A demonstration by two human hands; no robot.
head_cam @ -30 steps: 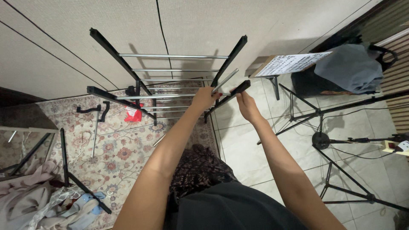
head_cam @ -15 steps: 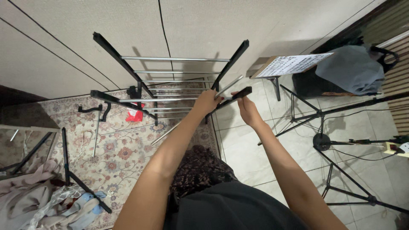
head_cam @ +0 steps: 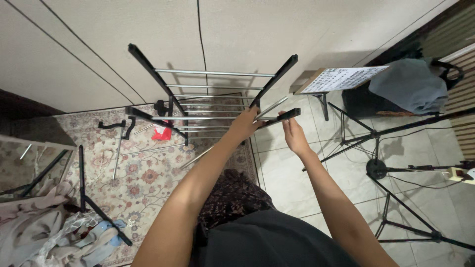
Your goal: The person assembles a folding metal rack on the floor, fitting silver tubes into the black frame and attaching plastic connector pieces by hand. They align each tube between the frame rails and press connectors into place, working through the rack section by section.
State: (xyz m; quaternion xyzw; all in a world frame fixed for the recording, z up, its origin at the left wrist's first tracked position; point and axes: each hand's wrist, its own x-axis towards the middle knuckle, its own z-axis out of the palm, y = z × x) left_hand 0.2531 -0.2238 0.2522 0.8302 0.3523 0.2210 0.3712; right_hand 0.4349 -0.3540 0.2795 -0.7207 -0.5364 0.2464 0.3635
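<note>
A metal drying rack (head_cam: 213, 94) with black side bars and silver rods stands before me on the patterned rug (head_cam: 133, 173). My left hand (head_cam: 245, 124) is closed around a silver rod where it meets the rack's right side. My right hand (head_cam: 293, 132) grips the near right black bar (head_cam: 284, 115) just beside it. Both arms reach forward from the bottom of the view.
Loose black rack parts (head_cam: 116, 126) and a small red packet (head_cam: 161, 132) lie on the rug. Clothes (head_cam: 44, 232) pile at the lower left. A music stand with a sheet (head_cam: 341, 79), black tripod stands (head_cam: 391, 173) and a bag with grey cloth (head_cam: 410, 86) fill the right.
Both hands have stayed on the rack's right side. The view has shifted slightly downward; the rack sits almost as before.
</note>
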